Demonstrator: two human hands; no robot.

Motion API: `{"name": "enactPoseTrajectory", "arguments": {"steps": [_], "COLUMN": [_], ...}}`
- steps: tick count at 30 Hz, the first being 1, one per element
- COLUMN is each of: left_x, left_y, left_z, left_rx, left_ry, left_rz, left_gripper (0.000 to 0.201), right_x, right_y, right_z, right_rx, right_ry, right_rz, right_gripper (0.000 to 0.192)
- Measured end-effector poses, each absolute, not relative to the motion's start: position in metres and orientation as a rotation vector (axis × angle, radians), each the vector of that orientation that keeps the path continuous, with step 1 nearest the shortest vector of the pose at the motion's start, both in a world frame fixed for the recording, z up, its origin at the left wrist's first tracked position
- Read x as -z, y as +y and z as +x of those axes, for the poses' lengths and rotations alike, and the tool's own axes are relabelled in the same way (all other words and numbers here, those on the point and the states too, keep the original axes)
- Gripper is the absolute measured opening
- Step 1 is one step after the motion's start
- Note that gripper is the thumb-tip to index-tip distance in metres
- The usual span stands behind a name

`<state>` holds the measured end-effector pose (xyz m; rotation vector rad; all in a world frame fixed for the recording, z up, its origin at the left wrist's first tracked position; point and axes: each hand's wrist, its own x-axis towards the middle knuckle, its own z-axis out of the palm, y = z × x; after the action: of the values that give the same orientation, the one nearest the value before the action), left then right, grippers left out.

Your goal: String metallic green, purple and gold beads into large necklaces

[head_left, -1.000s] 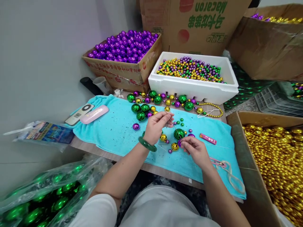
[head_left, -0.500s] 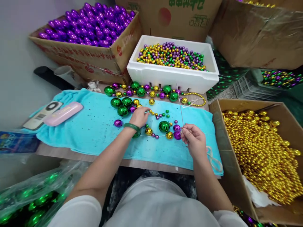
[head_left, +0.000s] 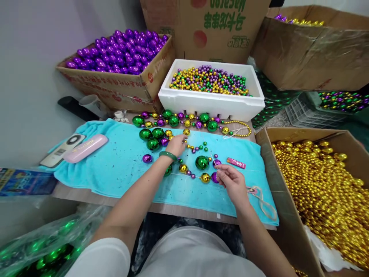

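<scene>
Since half a second ago my right hand [head_left: 230, 180] has tipped the threading needle [head_left: 213, 159] down from its upright stand, so it now slants low over the turquoise towel [head_left: 121, 165], and my left hand [head_left: 178, 144] has crept a little further toward the loose gold bead [head_left: 186, 132]. The red strip [head_left: 236, 163] beside my right hand, covered then, now shows.

My right thumb and forefinger are pinched shut on the needle's lower end, the other fingers loosely curled. My left hand lies palm down, fingers stretched toward the small beads; I cannot tell whether the fingertips have closed on one. The half-strung run lies on the towel between my hands: a gold ball [head_left: 205, 177] and a purple ball [head_left: 214, 177] just beside my right fingers, with a large green ball [head_left: 201, 162] behind them.

To do this well, I judge I should keep the needle low and steady, its tip clear of the towel's pile, and bring one bead to it with the hole turned toward the point, not chase beads with the needle.

The pink case [head_left: 85, 147] carries print too small to read. The tall carton [head_left: 207, 23] behind the white foam box [head_left: 211, 102] bears green characters seen upside down, which I cannot make out.
</scene>
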<state>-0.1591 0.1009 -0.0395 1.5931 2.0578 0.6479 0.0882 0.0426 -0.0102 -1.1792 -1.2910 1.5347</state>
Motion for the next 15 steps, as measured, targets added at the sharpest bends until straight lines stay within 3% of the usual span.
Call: {"name": "enactPoseTrajectory", "arguments": {"steps": [5,8,15], "left_x": [0.018,0.006,-0.003], "left_y": [0.070,0.055,0.043], "left_z": [-0.158,-0.160,-0.166], "left_rx": [-1.370,-1.446,-1.511], "left_ry": [1.261,1.001,0.925], "left_rz": [0.680,0.437,0.319], "left_gripper": [0.020,0.019,0.017], "right_x": [0.017,0.018,0.015], "right_y": [0.040,0.040,0.037], "right_z": [0.086,0.082,0.073], "right_rx": [-1.502,-1.504,-1.499], "right_ry": [-1.301,-1.319,-1.378], "right_rz": [-1.189,-1.175,-1.173], "right_gripper": [0.019,0.018,0.017]}}
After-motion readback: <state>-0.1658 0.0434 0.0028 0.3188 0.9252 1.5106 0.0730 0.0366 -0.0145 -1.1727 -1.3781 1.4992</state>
